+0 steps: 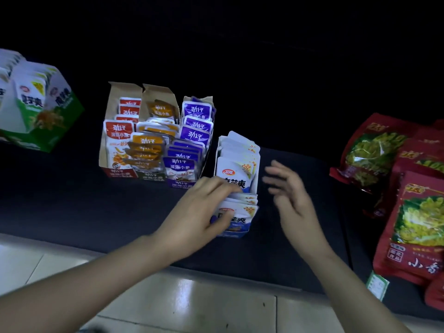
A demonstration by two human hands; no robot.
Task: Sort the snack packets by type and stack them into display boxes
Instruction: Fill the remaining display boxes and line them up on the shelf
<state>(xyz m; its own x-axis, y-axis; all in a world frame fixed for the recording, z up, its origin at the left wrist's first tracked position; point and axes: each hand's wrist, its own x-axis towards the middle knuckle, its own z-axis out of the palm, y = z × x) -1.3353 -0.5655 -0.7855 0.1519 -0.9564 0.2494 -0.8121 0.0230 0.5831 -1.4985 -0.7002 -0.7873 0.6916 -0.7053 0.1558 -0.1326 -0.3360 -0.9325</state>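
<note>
**Head view.** The task's thing here is the row of white packets (236, 169). It stands in the white box (236, 234) on the dark counter (96, 207), just right of the purple box (179, 183).

- **Long axis:** The row runs away from us, from the near end of the box to its far end. The packets stand on edge with their printed faces towards us.
- **Left hand (204, 207):** It lies across the near end of the row, coming in from the left. Its fingers are curled in behind the front few packets and its thumb is on the nearest face, so it pinches that front group.
- **Right hand (288, 193):** It hangs just right of the box, apart from it. The fingers are spread and hold nothing. It is blurred.

We judge the left hand the nearer and the working one. The coming move is likely to press or square the row along its axis. The right hand is placed to steady the right wall of the box.
</note>
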